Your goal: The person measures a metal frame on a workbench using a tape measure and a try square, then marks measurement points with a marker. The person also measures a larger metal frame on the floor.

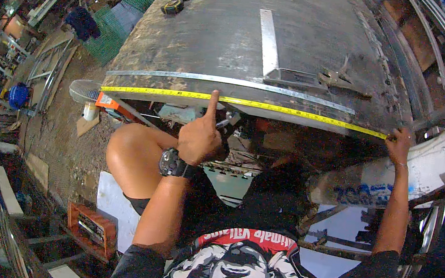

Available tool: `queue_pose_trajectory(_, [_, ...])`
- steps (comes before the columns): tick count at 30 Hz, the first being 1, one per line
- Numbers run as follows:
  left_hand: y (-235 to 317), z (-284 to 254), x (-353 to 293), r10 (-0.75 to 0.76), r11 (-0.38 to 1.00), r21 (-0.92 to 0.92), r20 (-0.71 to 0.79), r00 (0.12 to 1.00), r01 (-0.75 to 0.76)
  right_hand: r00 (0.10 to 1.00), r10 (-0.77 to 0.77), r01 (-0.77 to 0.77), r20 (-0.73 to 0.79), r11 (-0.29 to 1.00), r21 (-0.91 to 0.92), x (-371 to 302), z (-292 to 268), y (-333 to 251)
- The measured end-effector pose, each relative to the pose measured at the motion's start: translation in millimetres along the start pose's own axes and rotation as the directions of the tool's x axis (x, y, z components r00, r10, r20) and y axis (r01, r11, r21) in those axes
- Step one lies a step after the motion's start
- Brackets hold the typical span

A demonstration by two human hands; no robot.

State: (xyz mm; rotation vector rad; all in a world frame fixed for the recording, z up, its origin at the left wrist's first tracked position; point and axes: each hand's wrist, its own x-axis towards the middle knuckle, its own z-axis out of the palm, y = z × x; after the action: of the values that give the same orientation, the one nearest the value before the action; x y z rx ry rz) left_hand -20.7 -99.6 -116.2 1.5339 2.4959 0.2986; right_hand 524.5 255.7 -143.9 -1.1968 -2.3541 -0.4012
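A yellow tape measure [271, 107] stretches along the near edge of a dark, worn workbench top [201, 46]. My right hand [399, 144] pinches the tape's right end at the bench corner. My left hand [200, 139] has its index finger stretched out, the tip at the tape near its middle; the other fingers curl in and are partly hidden. Just beyond the tape, roughly parallel to it, lies a long thin silver metal strip [213, 80]. The tape's left end reaches the bench's left corner, above an orange object [108, 101].
On the bench lie a flat metal bar [268, 44], a short metal channel [298, 77], a rusty clamp-like tool [345, 81] and a black-yellow tape measure case [172, 6]. A fan [84, 91] stands left. A white painted panel [380, 182] leans at right.
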Motion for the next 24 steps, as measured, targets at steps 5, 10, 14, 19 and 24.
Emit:
queue_pose_trajectory(5, [0,-3,2,-0.025,0.998,-0.061,0.081,0.996,0.03,0.994,0.061,-0.059,0.087,0.998,-0.032,4,-10,-11])
queue_pose_trajectory(10, [6,-7,1,-0.068,0.994,-0.073,0.107,0.992,0.076,0.991,0.086,-0.084,0.1,0.996,-0.025,4,-7,-11])
queue_pose_trajectory(14, [8,-4,2,-0.068,0.995,-0.065,0.083,0.994,0.073,0.995,0.083,-0.081,0.054,0.996,-0.039,3,-6,-12])
queue_pose_trajectory(19, [0,4,4,-0.023,0.997,-0.071,0.039,0.999,0.026,0.99,0.12,-0.121,0.071,0.993,0.008,4,-10,-20])
queue_pose_trajectory(24, [1,13,8,-0.016,0.998,-0.058,-0.055,0.998,0.013,0.994,0.1,-0.098,0.054,0.994,-0.045,6,-11,-23])
